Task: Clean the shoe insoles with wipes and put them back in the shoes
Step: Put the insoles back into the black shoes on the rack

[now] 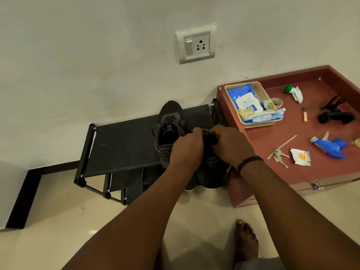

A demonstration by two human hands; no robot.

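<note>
Two dark shoes stand on a black shoe rack (124, 145). The left shoe (169, 125) is free, its opening facing up. My left hand (188, 147) and my right hand (229, 146) both grip the upper part of the right shoe (211, 172), fingers curled at its opening; what they hold inside is hidden. A dark insole (136, 184) lies on the lower shelf, partly under the rack top. A blue pack of wipes (246, 103) sits in a beige basket (259, 124) on the red-brown table.
The red-brown table (272, 172) at right carries keys (279, 157), a blue spray bottle (333, 148), a torn sachet (301, 156), a black tool (335, 115) and a green-capped tube (293, 92). A wall socket (196, 45) is above. My bare foot (246, 236) stands on the tiled floor.
</note>
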